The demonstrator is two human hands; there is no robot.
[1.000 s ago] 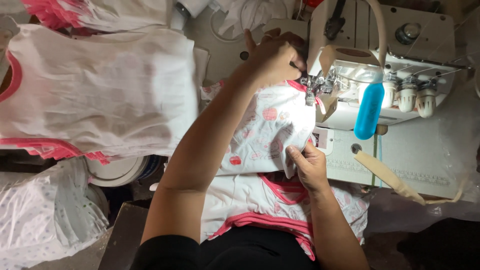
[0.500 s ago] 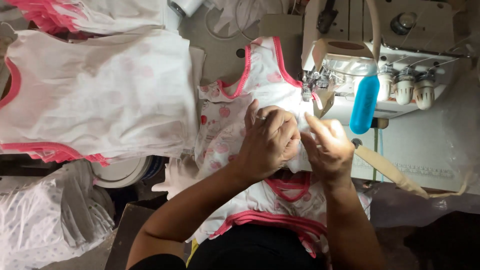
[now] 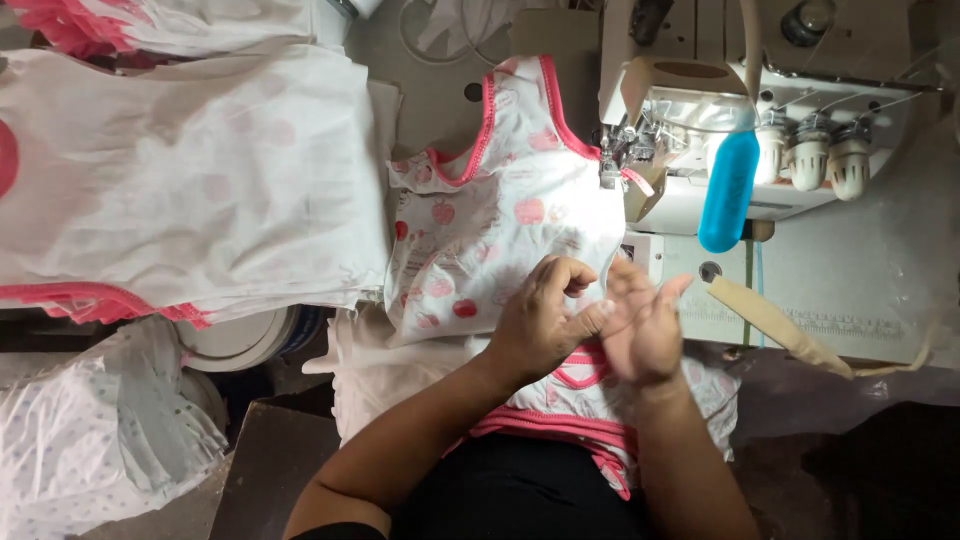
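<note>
Surface crowded with stacked tops; your left hand (image 3: 535,325) has dropped back onto the garment (image 3: 505,235), fingers curled pinching cloth, right hand (image 3: 640,330) now lifted, open, empty.

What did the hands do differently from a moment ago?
The left hand pulled back from the white sewing machine toward the body, and the right hand lifted off, palm open. The white apple-print top with pink trim now lies spread out. The stacked white garments and the blue bottle stayed put.
</note>
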